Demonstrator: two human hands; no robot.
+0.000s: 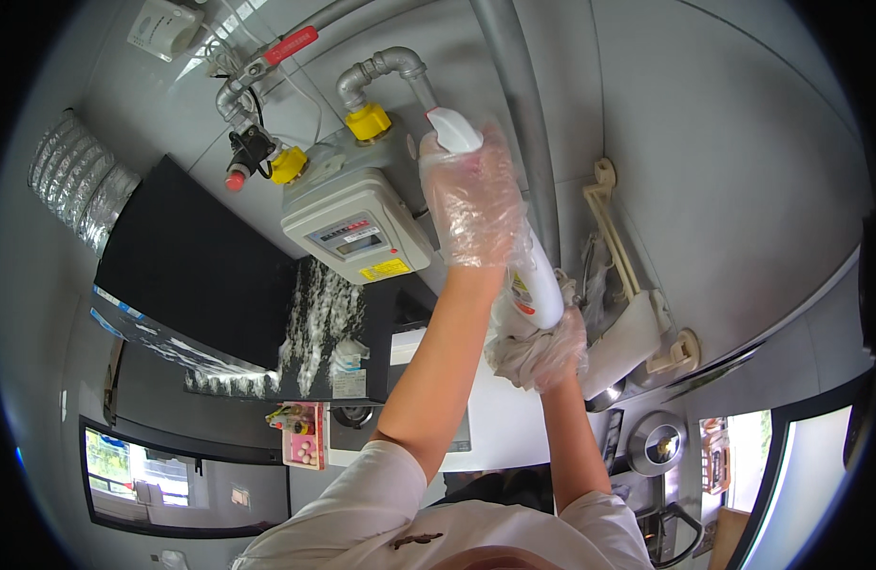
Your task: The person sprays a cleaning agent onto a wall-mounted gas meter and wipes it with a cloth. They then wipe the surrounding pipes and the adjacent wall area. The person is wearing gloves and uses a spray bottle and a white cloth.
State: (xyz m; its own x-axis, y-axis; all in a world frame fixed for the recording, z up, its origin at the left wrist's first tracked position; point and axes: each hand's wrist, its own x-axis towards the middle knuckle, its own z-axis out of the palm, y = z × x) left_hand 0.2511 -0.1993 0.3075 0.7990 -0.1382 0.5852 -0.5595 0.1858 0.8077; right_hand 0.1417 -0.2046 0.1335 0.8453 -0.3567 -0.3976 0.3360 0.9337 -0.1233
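Observation:
My left hand (473,199), in a clear plastic glove, is raised and wrapped around the neck of a white spray bottle (541,285). The bottle's white and red spray head sticks out above the fingers, near the grey wall pipe. Lower and to the right, my right hand (559,349), gloved too, grips a crumpled pale cloth (523,353) beside the bottle's base. White foam (320,320) runs down the black range hood (203,263) and clings along its lower edge.
A gas meter (359,228) with yellow pipe fittings is left of my left hand. A red-handled valve (290,45) is above it. A foil duct (82,185) meets the hood. Right are a beige wall rail (616,235) and a hanging pale cloth roll (627,342). Below is a pink tray (304,449) with eggs.

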